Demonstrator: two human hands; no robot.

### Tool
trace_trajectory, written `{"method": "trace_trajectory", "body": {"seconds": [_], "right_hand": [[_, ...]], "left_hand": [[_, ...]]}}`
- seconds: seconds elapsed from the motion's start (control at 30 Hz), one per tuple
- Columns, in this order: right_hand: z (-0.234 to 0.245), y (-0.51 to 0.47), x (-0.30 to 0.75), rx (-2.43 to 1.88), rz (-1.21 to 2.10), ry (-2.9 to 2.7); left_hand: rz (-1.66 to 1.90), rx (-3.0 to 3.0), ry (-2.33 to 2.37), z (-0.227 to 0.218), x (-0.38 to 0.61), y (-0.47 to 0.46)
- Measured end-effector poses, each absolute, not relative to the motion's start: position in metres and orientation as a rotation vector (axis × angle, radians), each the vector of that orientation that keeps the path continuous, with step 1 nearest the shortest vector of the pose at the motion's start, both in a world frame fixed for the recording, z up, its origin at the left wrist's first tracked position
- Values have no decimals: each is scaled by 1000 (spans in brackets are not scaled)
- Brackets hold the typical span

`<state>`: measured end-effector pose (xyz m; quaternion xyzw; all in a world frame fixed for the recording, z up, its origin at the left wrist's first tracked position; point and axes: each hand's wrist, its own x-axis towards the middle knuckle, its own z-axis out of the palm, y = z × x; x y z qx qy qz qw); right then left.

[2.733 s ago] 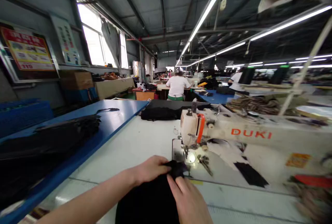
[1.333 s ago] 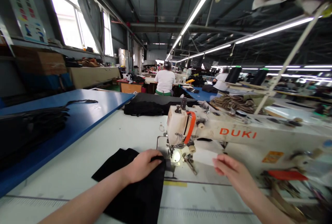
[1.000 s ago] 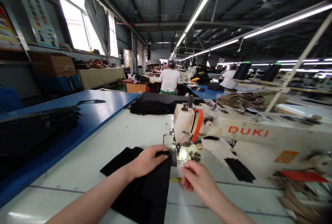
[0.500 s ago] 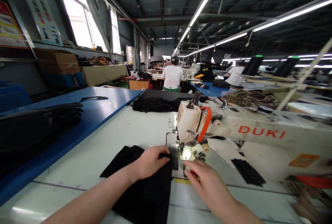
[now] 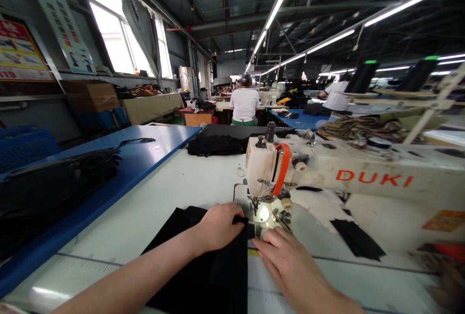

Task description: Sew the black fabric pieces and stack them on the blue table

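My left hand point(image 5: 223, 226) is closed on the upper edge of a black fabric piece point(image 5: 218, 280), which lies on the sewing table and drapes toward me. A folded bit of this fabric sticks out past my thumb and fingers. Beside it, a small black tab point(image 5: 250, 231) projects to the right. My right hand point(image 5: 281, 251) is in a pinch, its fingertips at the tab's lower right corner; the exact grip is partly hidden. Just beyond both hands stands the white sewing machine's head point(image 5: 259, 166), its lamp lighting the needle plate point(image 5: 262, 213).
Small black fabric strips point(image 5: 358, 239) lie beneath the machine arm point(image 5: 363, 173). Folded black fabric point(image 5: 217, 146) rests behind the machine head. To the left, a blue table point(image 5: 160, 147) bears a dark fabric pile point(image 5: 58, 188). A person in a white shirt point(image 5: 244, 105) sits ahead.
My left hand has shifted slightly right with the black fabric, nearer the needle plate. My right hand's fingers have drawn together and come to the tab's corner. The view has turned slightly.
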<state>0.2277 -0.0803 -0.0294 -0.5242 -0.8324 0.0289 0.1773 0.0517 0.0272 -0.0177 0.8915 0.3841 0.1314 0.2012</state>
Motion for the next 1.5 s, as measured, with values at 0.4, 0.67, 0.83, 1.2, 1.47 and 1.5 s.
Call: {"method": "trace_trajectory", "body": {"seconds": [0.4, 0.67, 0.83, 1.2, 1.47, 1.5], "right_hand": [[-32, -81, 232, -1446, 166, -2282], [-31, -71, 229, -1484, 41, -2259], [-31, -70, 227, -1526, 18, -2340], [-28, -69, 230, -1525, 24, -2381], [-28, -48, 245, -1484, -42, -2349], [-29, -46, 247, -1494, -51, -2345]], "left_hand": [[305, 2463, 1084, -18, 54, 31], [308, 2481, 1055, -14, 55, 29], [428, 2613, 1104, -17, 55, 23], [385, 2968, 618, -24, 35, -2], [500, 2894, 649, -26, 43, 8], [513, 2894, 644, -27, 46, 12]]}}
